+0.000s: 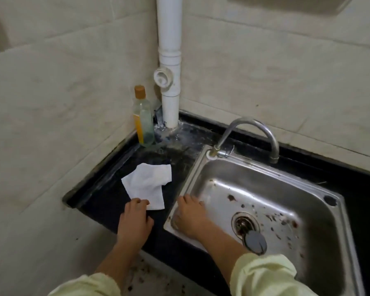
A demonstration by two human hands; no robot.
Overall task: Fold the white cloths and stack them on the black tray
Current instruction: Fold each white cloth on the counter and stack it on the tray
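One white cloth (149, 183) lies rumpled and partly folded over itself on the black counter (107, 201), left of the sink. My left hand (135, 221) reaches to the cloth's near edge with curled fingers at its lower corner; whether they pinch it is unclear. My right hand (190, 216) rests on the sink's left rim, fingers relaxed, holding nothing. No black tray is in view.
A steel sink (265, 189) with a curved tap (250, 129) and a loose drain plug (254, 241) fills the right side. A bottle with an orange cap (142, 118) and a white drain pipe (169, 60) stand in the tiled corner.
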